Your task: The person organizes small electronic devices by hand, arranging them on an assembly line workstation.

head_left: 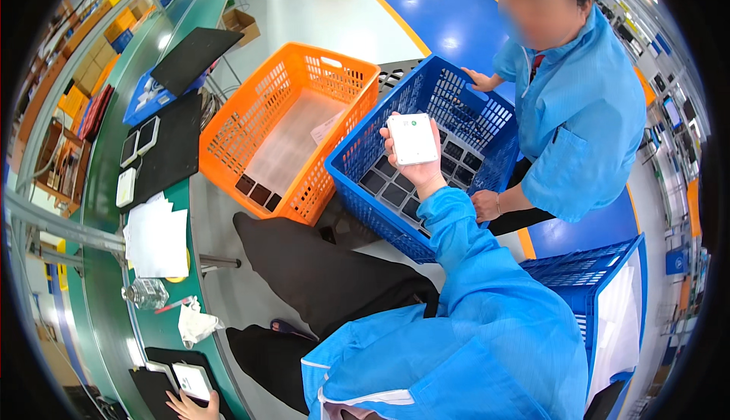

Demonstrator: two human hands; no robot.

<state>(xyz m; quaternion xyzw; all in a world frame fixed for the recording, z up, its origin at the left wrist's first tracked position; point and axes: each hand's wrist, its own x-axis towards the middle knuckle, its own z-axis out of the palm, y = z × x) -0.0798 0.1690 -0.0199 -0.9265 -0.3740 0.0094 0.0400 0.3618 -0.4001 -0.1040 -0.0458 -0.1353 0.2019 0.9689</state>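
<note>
My right arm, in a blue sleeve, reaches over a blue slatted crate point(357, 163). In my right hand point(427, 174) is a flat white square device point(413, 140) with rounded corners and a small green mark, fingers curled round its edges. At the lower left, my left hand point(196, 408) is at the near end of a similar white device point(192, 381) on a black mat point(148, 389), thumb and fingers on either side; the wrist is cut off by the frame. Inside the blue crate lie rows of dark-faced flat devices point(395, 194).
An orange crate point(220, 135) with a few dark pieces stands beside the blue one. Another person point(585, 116) has hands on the blue crate. The green bench point(199, 298) bears papers point(157, 237), a clear jar point(146, 294), crumpled tissue point(198, 323) and white devices point(148, 136). Another blue crate point(582, 268) is at right.
</note>
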